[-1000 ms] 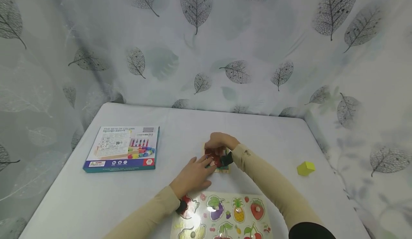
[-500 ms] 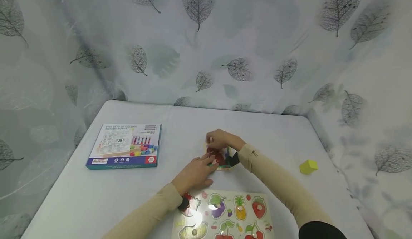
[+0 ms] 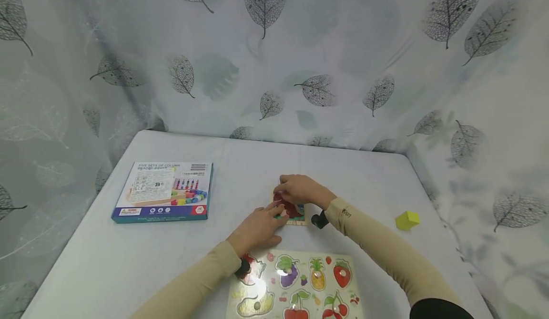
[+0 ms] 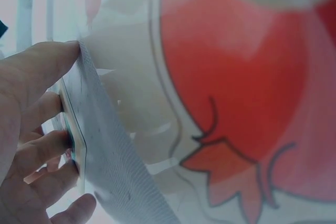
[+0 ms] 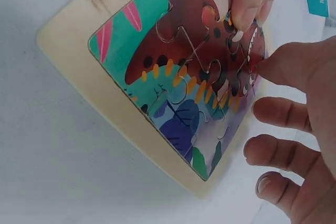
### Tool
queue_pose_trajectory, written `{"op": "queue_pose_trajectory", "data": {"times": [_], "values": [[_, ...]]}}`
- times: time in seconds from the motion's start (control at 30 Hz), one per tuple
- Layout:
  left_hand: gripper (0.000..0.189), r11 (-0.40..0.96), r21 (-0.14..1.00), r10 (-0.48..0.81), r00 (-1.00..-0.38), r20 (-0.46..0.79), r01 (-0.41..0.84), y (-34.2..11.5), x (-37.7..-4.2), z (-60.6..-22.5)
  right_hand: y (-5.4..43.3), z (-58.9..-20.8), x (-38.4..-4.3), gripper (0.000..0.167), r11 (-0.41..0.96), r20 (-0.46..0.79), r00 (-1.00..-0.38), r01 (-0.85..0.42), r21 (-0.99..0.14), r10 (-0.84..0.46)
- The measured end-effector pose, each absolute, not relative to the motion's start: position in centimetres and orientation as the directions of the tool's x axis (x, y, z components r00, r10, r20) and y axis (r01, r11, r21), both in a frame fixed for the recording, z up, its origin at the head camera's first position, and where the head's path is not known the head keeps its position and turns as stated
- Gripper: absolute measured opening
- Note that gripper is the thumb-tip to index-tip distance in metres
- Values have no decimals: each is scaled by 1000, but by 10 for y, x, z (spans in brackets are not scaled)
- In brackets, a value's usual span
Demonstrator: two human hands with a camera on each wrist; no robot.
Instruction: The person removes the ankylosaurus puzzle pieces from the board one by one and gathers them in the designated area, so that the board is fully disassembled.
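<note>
A small dinosaur jigsaw puzzle (image 5: pixel 199 45) lies in a pale wooden frame (image 5: pixel 79 40) on the white table. Its reddish-brown spotted dinosaur and coloured leaves show with pieces fitted together. My left hand (image 3: pixel 259 228) rests at the puzzle's near left side. Two of its fingertips (image 5: pixel 247 9) press on the dinosaur at the top of the right wrist view. Over the far edge bends my right hand (image 3: pixel 302 189). In the right wrist view its thumb (image 5: pixel 281 66) touches the puzzle beside the dinosaur's toothed mouth, while its other fingers hang loosely off the surface.
A fruit peg-puzzle board (image 3: pixel 353 266) lies in front, under my left wrist, its red fruit piece (image 4: pixel 236 72) filling much of the left wrist view. A flat beaded-boxes carton (image 3: pixel 163 214) stands to the left. A yellow block (image 3: pixel 407 220) sits far right.
My right wrist has drawn back to the right, uncovering more of the puzzle's near right corner. The right fingers have lowered toward the puzzle's upper side. My left hand stays in place.
</note>
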State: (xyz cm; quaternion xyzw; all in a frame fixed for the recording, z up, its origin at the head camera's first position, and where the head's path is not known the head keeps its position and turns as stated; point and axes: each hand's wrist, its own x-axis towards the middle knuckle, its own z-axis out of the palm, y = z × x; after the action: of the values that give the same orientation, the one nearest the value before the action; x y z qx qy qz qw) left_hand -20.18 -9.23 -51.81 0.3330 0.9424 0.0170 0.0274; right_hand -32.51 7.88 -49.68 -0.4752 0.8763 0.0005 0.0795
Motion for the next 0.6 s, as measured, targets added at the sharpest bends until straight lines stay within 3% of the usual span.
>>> {"op": "queue_pose_trajectory", "data": {"times": [0.6], "values": [[53, 782, 50, 622, -783, -17, 621, -95, -202, -518, 81, -497, -327, 32, 542, -205, -531, -840, 0, -822]]}}
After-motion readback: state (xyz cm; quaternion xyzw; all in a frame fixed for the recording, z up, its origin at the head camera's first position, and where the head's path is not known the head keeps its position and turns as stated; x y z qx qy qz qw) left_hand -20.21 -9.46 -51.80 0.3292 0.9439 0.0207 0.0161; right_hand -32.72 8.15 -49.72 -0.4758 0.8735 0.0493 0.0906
